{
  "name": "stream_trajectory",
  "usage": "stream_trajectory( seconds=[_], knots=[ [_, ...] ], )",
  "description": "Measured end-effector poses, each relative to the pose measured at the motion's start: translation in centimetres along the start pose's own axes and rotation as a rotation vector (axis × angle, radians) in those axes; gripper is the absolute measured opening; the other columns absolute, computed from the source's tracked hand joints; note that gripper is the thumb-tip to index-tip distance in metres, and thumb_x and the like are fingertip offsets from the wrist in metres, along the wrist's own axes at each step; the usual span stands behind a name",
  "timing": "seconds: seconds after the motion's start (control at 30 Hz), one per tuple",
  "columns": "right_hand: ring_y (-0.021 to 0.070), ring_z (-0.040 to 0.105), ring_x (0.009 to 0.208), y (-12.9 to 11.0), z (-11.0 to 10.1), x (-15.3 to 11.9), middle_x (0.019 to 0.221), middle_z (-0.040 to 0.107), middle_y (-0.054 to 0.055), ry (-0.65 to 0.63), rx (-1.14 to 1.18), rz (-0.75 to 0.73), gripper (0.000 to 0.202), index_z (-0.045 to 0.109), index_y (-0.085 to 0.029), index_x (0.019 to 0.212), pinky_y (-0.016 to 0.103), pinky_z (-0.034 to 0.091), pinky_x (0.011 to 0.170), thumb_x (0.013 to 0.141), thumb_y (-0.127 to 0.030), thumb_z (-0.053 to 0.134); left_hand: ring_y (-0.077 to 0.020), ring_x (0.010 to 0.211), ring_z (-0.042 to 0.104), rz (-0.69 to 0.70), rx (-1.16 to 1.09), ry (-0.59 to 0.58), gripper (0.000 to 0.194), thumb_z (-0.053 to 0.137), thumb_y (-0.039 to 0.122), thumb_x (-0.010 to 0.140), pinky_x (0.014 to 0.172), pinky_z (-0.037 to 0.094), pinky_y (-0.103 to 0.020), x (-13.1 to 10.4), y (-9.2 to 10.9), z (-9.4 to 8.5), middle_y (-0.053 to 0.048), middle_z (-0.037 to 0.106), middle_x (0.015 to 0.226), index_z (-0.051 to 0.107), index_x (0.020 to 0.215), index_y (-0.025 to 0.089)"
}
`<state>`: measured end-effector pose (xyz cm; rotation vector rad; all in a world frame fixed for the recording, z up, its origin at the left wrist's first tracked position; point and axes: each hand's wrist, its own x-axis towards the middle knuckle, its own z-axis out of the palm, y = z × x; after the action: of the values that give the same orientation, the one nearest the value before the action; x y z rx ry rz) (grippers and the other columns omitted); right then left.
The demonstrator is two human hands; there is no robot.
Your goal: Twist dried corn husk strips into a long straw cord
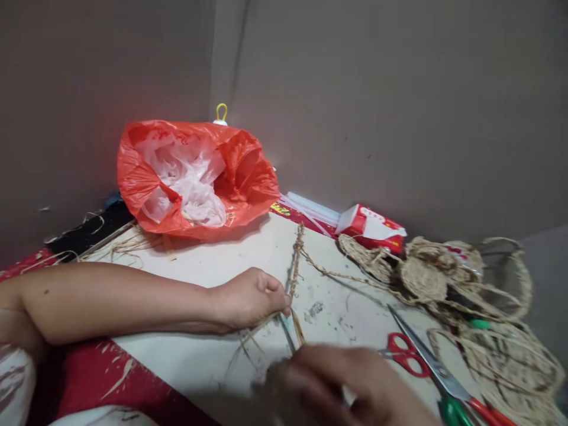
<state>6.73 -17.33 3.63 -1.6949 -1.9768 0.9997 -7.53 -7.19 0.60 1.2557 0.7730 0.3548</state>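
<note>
My left hand [252, 299] is closed in a pinch on the lower end of a braided straw strip [295, 260], which runs up the white tabletop [222, 260]. Loose strands [298, 328] fan out below the pinch, between both hands. My right hand [350, 378], blurred, is closed at the bottom centre, close to those strands and a thin pale strip. What its fingers hold is hidden. A thin braided cord leads from the strip's upper end to the straw pieces at the right.
A red plastic bag [246, 177] with white plastic inside stands at the back left. Large scissors [444, 376] and small red-handled scissors [408, 355] lie at the right. Beyond them are coiled straw pieces [423, 278] and a red-white packet [370, 228]. Grey walls rise behind.
</note>
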Motion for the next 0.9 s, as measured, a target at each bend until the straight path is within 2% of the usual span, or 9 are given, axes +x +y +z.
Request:
stream_trajectory(
  seconds=[0.1, 0.13, 0.2, 0.3, 0.37, 0.43, 0.6, 0.73, 0.9],
  knots=[
    [0.0152, 0.048, 0.052, 0.6, -2.2, 1.3, 0.053, 0.053, 0.002, 0.429, 0.117, 0.139, 0.042, 0.054, -0.02, 0.06, 0.026, 0.036, 0.049, 0.086, -0.053, 0.047, -0.0057, 0.046, 0.03, 0.034, -0.015, -0.013, 0.021, 0.059, 0.032, 0.073, 0.046, 0.021, -0.021, 0.1, 0.0, 0.0, 0.007, 0.042, 0.048, 0.056, 0.064, 0.013],
    [0.0159, 0.051, 0.056, 1.1, -2.2, 2.0, 0.059, 0.057, 0.003, 0.397, 0.228, 0.168, 0.041, 0.055, -0.02, 0.064, 0.026, 0.038, 0.052, 0.085, -0.054, 0.048, -0.0059, 0.047, 0.033, 0.053, -0.034, -0.032, 0.022, 0.059, 0.033, 0.073, 0.047, 0.024, -0.02, 0.2, -0.1, 0.1, 0.006, 0.045, 0.05, 0.056, 0.064, 0.013],
    [0.0162, 0.054, 0.06, 1.9, -1.3, 3.2, 0.065, 0.059, 0.004, 0.205, 0.484, 0.239, 0.04, 0.056, -0.018, 0.071, 0.025, 0.04, 0.054, 0.083, -0.056, 0.049, -0.0077, 0.051, 0.043, 0.094, -0.095, -0.114, 0.025, 0.057, 0.034, 0.075, 0.053, 0.032, -0.02, 0.3, -0.3, 0.1, 0.003, 0.05, 0.053, 0.054, 0.062, 0.013],
    [0.0091, 0.035, 0.041, 2.8, 0.6, 4.1, 0.048, 0.043, -0.004, -0.01, 0.755, 0.311, 0.044, 0.049, -0.018, 0.066, 0.021, 0.027, 0.041, 0.084, -0.058, 0.046, -0.0105, 0.055, 0.05, 0.11, -0.112, -0.179, 0.025, 0.057, 0.032, 0.075, 0.057, 0.038, -0.023, 0.5, -0.7, 0.2, -0.001, 0.056, 0.055, 0.052, 0.059, 0.013],
    [0.007, 0.023, 0.041, 3.0, 1.1, 4.2, 0.048, 0.033, -0.007, -0.004, 0.778, 0.302, 0.045, 0.043, -0.019, 0.062, 0.021, 0.018, 0.04, 0.084, -0.058, 0.048, -0.0087, 0.052, 0.046, 0.095, -0.075, -0.123, 0.022, 0.059, 0.03, 0.073, 0.052, 0.034, -0.021, 0.6, -0.8, 0.2, 0.0, 0.057, 0.057, 0.054, 0.061, 0.012],
    [0.0076, 0.022, 0.047, 3.3, 0.9, 4.1, 0.053, 0.032, -0.007, 0.017, 0.712, 0.246, 0.044, 0.043, -0.019, 0.063, 0.021, 0.018, 0.042, 0.083, -0.057, 0.051, -0.0064, 0.048, 0.039, 0.08, -0.048, -0.089, 0.022, 0.06, 0.031, 0.073, 0.048, 0.029, -0.02, 0.5, -0.6, 0.2, 0.003, 0.052, 0.054, 0.055, 0.063, 0.012],
    [0.0085, 0.02, 0.048, 4.0, -0.4, 4.3, 0.053, 0.029, -0.006, -0.06, 0.582, 0.157, 0.047, 0.042, -0.019, 0.059, 0.024, 0.017, 0.043, 0.088, -0.056, 0.043, -0.0052, 0.043, 0.033, 0.049, -0.076, -0.199, 0.025, 0.059, 0.034, 0.075, 0.044, 0.025, -0.019, 0.1, 0.7, 0.3, 0.006, 0.042, 0.045, 0.058, 0.062, 0.012],
    [0.0083, 0.019, 0.048, 4.2, -0.7, 4.4, 0.053, 0.026, -0.007, -0.077, 0.574, 0.159, 0.047, 0.035, -0.02, 0.058, 0.024, 0.017, 0.044, 0.089, -0.054, 0.041, -0.0047, 0.035, 0.017, -0.048, -0.088, -0.258, 0.02, 0.055, 0.031, 0.077, 0.037, 0.012, -0.022, 0.1, 1.1, -0.1, 0.01, 0.03, 0.041, 0.053, 0.064, 0.016],
    [0.0067, 0.016, 0.043, 3.9, -0.9, 4.3, 0.048, 0.025, -0.009, -0.077, 0.678, 0.173, 0.045, 0.033, -0.02, 0.056, 0.024, 0.014, 0.041, 0.087, -0.048, 0.05, -0.0058, 0.038, 0.022, -0.096, 0.194, -0.317, 0.023, 0.047, 0.032, 0.083, 0.039, 0.015, -0.022, 0.3, 2.2, -1.4, 0.008, 0.035, 0.047, 0.053, 0.069, 0.016]
  ],
)
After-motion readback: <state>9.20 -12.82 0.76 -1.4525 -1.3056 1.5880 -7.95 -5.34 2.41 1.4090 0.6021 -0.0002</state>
